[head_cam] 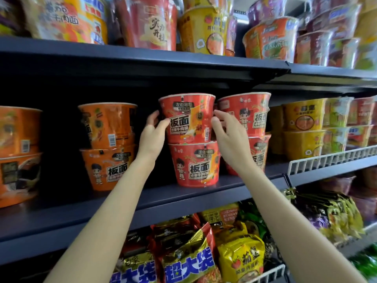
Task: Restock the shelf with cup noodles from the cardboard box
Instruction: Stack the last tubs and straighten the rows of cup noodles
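A red cup of noodles stands stacked on a second red cup on the dark middle shelf. My left hand presses its left side and my right hand its right side, fingers curled around it. Just to the right stands another stack of two red cups, partly hidden by my right hand. To the left is a stack of two orange cups. The cardboard box is out of view.
More orange cups stand at the far left, yellow cups at the right behind a white wire rail. The upper shelf holds large cups close overhead. Noodle bags fill the lower shelf.
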A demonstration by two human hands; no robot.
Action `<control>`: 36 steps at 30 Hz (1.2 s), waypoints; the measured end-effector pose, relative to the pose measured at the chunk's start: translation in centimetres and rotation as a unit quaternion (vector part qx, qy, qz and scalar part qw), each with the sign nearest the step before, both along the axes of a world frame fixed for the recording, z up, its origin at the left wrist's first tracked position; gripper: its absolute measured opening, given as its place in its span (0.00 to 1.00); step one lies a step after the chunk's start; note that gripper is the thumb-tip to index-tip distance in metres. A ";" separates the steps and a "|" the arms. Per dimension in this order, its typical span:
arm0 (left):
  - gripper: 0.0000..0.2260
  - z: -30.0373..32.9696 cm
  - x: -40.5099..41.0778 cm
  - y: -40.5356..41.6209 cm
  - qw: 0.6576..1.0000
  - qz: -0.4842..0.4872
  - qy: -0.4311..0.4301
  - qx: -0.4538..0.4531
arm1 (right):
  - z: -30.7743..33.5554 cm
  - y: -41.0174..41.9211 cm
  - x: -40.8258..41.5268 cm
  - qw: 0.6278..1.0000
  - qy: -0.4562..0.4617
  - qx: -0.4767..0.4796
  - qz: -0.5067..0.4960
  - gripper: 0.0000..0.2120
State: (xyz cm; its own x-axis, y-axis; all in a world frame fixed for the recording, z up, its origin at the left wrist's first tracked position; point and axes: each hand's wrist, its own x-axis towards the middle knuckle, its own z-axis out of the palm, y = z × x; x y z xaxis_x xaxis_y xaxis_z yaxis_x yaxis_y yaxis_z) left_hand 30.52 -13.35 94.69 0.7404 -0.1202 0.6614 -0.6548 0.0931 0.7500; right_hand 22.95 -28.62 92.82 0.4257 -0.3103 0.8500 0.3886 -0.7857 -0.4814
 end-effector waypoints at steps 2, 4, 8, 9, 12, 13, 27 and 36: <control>0.21 -0.2 -0.2 -0.5 1.000 -0.019 0.007 0.022 | -0.7 0.5 -0.2 0.999 0.018 -0.005 0.029 0.20; 0.20 -0.9 -0.6 -0.9 0.999 -0.004 -0.018 0.032 | -0.6 0.6 0.0 0.996 0.047 0.025 0.073 0.21; 0.18 -2.7 -0.6 -0.8 0.990 0.053 -0.112 0.066 | 0.1 -0.7 0.2 0.985 0.052 0.117 0.116 0.20; 0.18 -3.0 -0.6 -0.8 0.988 0.063 -0.128 0.063 | 0.1 -1.1 0.3 0.982 0.058 0.126 0.128 0.20; 0.25 -2.9 -0.3 -0.9 0.988 0.081 -0.124 0.040 | 0.2 -1.6 0.6 0.975 0.082 0.137 0.152 0.20; 0.29 -2.8 -0.1 -0.9 0.989 0.087 -0.108 0.044 | 0.3 -1.7 0.7 0.974 0.087 0.138 0.159 0.20; 0.32 -2.8 -0.2 -1.5 0.994 0.048 -0.081 0.053 | 0.6 -1.5 0.1 0.966 0.141 0.101 0.192 0.26; 0.31 -2.9 1.2 -1.5 0.994 0.030 -0.084 0.067 | 0.2 -2.0 0.4 0.972 0.144 0.053 0.177 0.31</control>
